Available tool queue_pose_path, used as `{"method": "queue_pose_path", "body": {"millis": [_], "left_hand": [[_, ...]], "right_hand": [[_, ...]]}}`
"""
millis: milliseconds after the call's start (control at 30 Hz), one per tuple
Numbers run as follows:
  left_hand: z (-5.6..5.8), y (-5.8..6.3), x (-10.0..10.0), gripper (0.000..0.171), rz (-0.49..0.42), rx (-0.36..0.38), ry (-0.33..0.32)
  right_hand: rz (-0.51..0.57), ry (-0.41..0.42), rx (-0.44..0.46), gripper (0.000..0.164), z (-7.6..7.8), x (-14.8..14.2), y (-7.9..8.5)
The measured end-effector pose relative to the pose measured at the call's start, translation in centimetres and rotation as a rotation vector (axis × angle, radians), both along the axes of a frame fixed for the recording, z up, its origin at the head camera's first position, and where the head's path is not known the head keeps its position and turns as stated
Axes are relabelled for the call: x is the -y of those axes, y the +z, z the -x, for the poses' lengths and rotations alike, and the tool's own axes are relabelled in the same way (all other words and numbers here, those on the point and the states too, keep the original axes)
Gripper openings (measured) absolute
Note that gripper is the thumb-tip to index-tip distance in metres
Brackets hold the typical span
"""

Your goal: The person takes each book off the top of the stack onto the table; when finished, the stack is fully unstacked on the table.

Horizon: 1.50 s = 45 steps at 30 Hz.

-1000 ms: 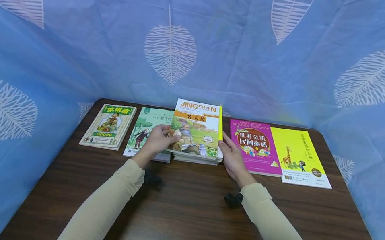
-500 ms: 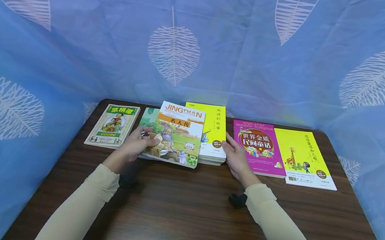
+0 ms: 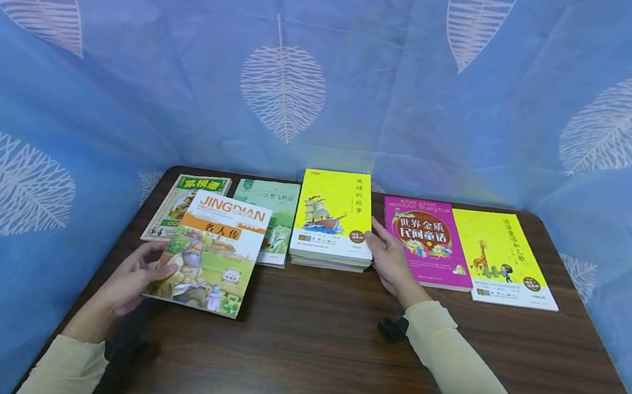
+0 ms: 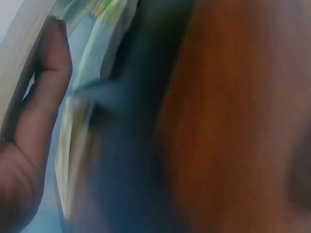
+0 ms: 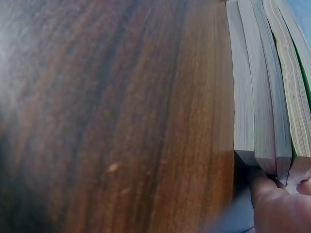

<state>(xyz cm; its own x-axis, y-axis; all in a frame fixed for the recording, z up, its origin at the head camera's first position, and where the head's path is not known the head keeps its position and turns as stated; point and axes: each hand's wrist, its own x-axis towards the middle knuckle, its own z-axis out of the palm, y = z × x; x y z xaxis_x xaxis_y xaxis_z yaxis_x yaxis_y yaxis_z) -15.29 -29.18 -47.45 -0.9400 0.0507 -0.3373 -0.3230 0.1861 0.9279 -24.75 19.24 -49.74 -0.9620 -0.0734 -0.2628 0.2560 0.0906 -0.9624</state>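
My left hand [image 3: 132, 276] holds a paperback book [image 3: 215, 254] by its left edge, thumb over the illustrated cover and fingers underneath. The book is tilted and overlaps two books behind it in the head view. In the left wrist view, the fingers [image 4: 53, 73] lie along the book's underside. At the middle back stands a stack of books [image 3: 330, 262], topped by a yellow book [image 3: 333, 199] with a sailing ship. My right hand [image 3: 389, 256] rests its fingertips against the stack's right side. The right wrist view shows the stack's page edges [image 5: 265, 97] close to that hand.
Left of the stack lie a pale green book [image 3: 280, 219] and a green-and-cream book [image 3: 160, 220], both partly covered. To its right are a purple book [image 3: 427, 265] and a yellow giraffe book [image 3: 524, 257]. A leaf-patterned blue cloth [image 3: 353, 95] borders the dark wooden table [image 3: 295, 354].
My left hand has carried the paperback off the stack, leftward and toward me, uncovering the yellow ship book. My right hand has stayed at the stack's right side.
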Motion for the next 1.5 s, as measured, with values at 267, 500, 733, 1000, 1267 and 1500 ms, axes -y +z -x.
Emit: {"method": "queue_pose_path", "body": {"millis": [267, 500, 733, 1000, 1267, 1500], "left_hand": [[-7.4, -2.2, 5.7, 0.040, -0.111, 0.008, 0.044], [-10.7, -3.1, 9.7, 0.047, 0.058, 0.197, 0.087], [-10.5, -3.0, 11.0, 0.092, 0.236, 0.331, 0.017], [-10.2, -2.7, 10.8, 0.092, 0.432, 0.280, 0.018], [-10.5, -2.0, 10.4, 0.098, 0.658, 0.211, -0.019], [-10.6, -1.5, 10.3, 0.095, 0.819, 0.162, -0.066]], "right_hand": [[0.009, 0.008, -0.007, 0.058, 0.2, 0.0, 0.2], [0.005, 0.010, -0.016, 0.059, 0.3, -0.4, 0.3], [-0.001, 0.006, -0.014, 0.059, 0.3, -0.6, 0.0], [0.006, 0.005, -0.016, 0.059, 0.3, -0.5, -0.3], [0.007, 0.009, -0.015, 0.059, 0.4, -0.5, -0.5], [0.001, 0.015, -0.021, 0.058, 0.5, -0.3, -0.5]]}}
